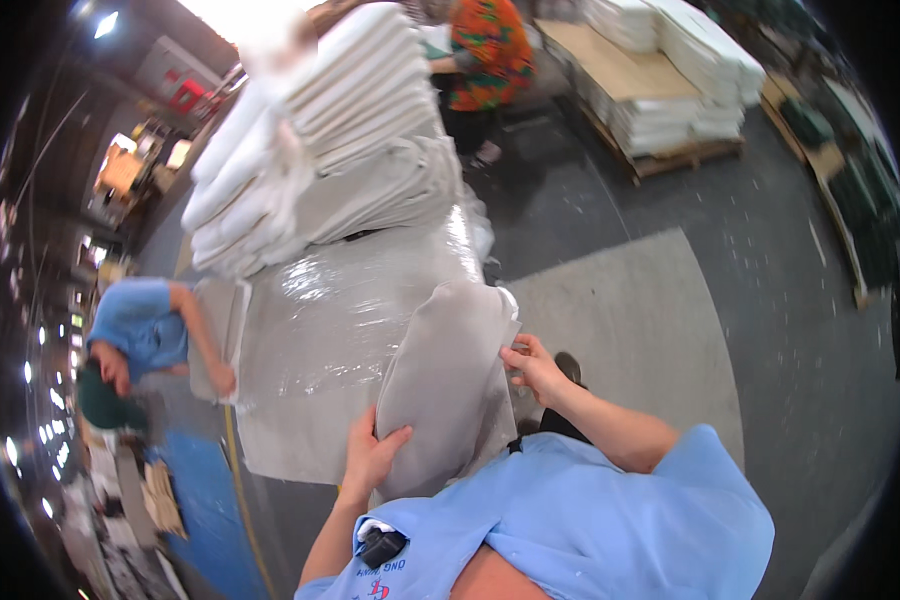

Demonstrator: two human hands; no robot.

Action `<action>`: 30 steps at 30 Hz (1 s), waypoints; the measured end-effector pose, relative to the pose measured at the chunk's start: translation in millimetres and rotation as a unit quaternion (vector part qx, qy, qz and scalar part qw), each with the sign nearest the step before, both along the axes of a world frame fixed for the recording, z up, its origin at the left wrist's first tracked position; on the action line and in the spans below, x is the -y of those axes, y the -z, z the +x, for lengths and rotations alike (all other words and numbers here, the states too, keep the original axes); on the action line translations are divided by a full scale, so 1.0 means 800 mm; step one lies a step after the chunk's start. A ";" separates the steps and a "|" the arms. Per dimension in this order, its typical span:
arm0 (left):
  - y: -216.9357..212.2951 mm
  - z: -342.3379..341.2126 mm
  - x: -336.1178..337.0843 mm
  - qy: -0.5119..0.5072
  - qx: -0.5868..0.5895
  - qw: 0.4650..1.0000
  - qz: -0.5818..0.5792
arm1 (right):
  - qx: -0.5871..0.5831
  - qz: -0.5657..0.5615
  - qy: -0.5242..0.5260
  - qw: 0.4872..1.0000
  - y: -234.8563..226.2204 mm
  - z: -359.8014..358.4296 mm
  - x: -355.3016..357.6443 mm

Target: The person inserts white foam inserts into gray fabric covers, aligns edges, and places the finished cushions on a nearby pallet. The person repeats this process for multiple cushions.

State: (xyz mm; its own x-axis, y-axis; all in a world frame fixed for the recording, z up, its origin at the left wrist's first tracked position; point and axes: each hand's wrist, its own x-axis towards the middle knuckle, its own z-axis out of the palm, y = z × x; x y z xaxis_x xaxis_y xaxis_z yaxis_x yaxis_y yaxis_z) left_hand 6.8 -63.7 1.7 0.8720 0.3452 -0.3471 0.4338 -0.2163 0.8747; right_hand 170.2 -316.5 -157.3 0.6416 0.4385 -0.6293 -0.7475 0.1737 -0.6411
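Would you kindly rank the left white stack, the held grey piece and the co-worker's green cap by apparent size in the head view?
Left white stack, largest
Held grey piece
Co-worker's green cap, smallest

The left hand (372, 452) — and right hand (536, 368) — hold grey fabric (442, 382).

The table (305, 430) has a grey top, with glossy clear film (320, 285) over much of it; at its far end stands a tall stack (360, 90) of white pieces, with grey ones (385, 190) on its near side. On the dark floor (800, 360) lie a pale mat (625, 310) and a loaded pallet (685, 162)
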 end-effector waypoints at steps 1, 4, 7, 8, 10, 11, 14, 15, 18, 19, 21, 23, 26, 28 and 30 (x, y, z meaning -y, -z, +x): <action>0.004 0.002 0.004 0.012 -0.022 1.000 -0.006 | -0.008 0.027 0.045 0.999 0.013 -0.011 0.000; 0.018 0.008 0.008 0.082 -0.023 0.995 0.042 | -0.036 0.041 0.123 0.991 0.048 -0.039 0.001; 0.022 0.010 0.022 0.074 -0.059 0.995 0.023 | -0.085 0.039 0.168 0.981 0.070 -0.057 0.009; 0.025 0.010 0.022 0.101 -0.070 0.992 0.042 | -0.093 0.045 0.180 0.978 0.076 -0.059 0.012; 0.034 0.013 0.019 0.150 -0.091 0.981 0.079 | -0.108 0.054 0.201 0.972 0.082 -0.060 0.018; 0.035 0.019 0.018 0.197 -0.112 0.969 0.099 | -0.113 0.053 0.204 0.971 0.082 -0.060 0.022; 0.032 0.050 0.018 0.304 -0.156 0.937 0.077 | -0.109 0.062 0.215 0.969 0.086 -0.067 0.024; 0.031 0.074 0.015 0.318 -0.160 0.934 0.016 | -0.096 0.073 0.221 0.968 0.088 -0.069 0.022; 0.032 0.176 0.048 0.309 -0.112 0.943 -0.053 | -0.088 0.091 0.235 0.964 0.093 -0.072 0.022; 0.037 0.215 0.070 0.323 -0.082 0.942 -0.036 | -0.091 0.094 0.238 0.962 0.094 -0.073 0.023; 0.055 0.292 0.123 0.382 -0.060 0.922 0.006 | -0.096 0.105 0.259 0.955 0.091 -0.072 0.027; 0.081 0.351 0.180 0.478 -0.086 0.873 0.038 | -0.086 0.103 0.276 0.952 0.102 -0.076 0.022; 0.136 0.388 0.260 0.605 -0.229 0.753 0.123 | -0.046 0.085 0.305 0.947 0.131 -0.086 0.002; 0.185 0.377 0.271 0.669 -0.207 0.680 0.218 | -0.008 0.076 0.334 0.940 0.124 -0.082 0.004; 0.209 0.371 0.284 0.696 -0.187 0.637 0.274 | -0.017 0.055 0.349 0.935 0.127 -0.082 0.006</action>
State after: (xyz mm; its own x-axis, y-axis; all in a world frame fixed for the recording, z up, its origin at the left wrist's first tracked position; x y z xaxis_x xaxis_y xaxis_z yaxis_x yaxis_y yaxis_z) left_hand 303.7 -291.0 -165.4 0.3577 -0.5130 -0.7803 -0.3556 -0.8475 0.3941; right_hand 104.9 -321.4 -259.1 0.7762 -0.0160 -0.6303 -0.4472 0.6907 -0.5683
